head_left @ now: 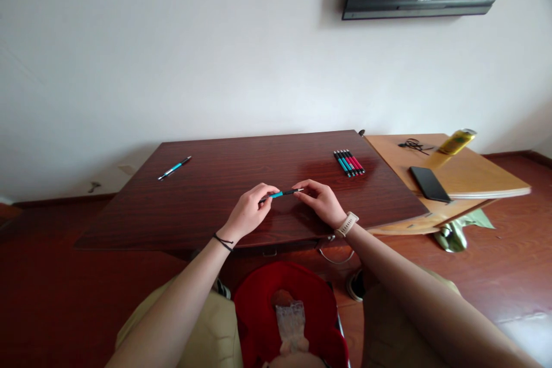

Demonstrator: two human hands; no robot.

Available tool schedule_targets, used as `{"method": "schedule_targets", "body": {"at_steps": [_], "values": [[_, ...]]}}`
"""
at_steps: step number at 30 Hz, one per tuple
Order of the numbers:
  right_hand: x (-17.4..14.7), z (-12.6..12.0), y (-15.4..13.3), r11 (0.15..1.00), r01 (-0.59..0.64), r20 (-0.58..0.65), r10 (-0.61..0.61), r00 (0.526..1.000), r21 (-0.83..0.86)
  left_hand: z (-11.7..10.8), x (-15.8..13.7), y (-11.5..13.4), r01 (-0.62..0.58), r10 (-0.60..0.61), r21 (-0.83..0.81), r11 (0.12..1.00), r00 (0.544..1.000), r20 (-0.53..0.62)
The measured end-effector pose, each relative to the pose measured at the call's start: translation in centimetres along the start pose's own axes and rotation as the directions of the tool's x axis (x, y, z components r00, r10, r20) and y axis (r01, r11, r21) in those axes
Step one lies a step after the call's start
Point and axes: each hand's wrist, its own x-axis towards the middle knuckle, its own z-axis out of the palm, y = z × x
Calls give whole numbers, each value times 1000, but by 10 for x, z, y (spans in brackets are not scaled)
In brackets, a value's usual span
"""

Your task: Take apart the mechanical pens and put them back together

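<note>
My left hand point(253, 207) grips a blue and black pen point(277, 194) by its left part, holding it nearly level just above the front of the dark brown table point(207, 213). At the pen's other end, where a pale tip shows, the thumb and fingers of my right hand point(319, 201) close around it. To the right, a neat row of several pens point(349, 163) lies side by side, some blue and some red, all with black parts. Another blue pen point(174, 168) rests at a slant on the table's left side.
A lighter wooden table point(487, 178) adjoins on the right, bearing a black phone point(429, 183), a yellow can point(457, 141) and a dark cable point(414, 145). A television point(425, 6) hangs on the wall. Below the table's front edge is a red seat point(254, 299).
</note>
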Motion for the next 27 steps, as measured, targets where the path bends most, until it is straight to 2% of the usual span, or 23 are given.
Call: {"method": "schedule_targets", "body": {"at_steps": [7,12,27], "values": [[0,-2,3,1000,3,-6,-3,1000,-15,-2,2,-7,77,-79,-62,995,997,-26],[0,-1,3,1000,-3,-4,3,1000,-22,-2,2,-3,77,-77,-85,993,997,7],[0,2,4,999,-42,11,42,999,-16,-1,0,-6,96,-98,-93,991,995,-20]]}}
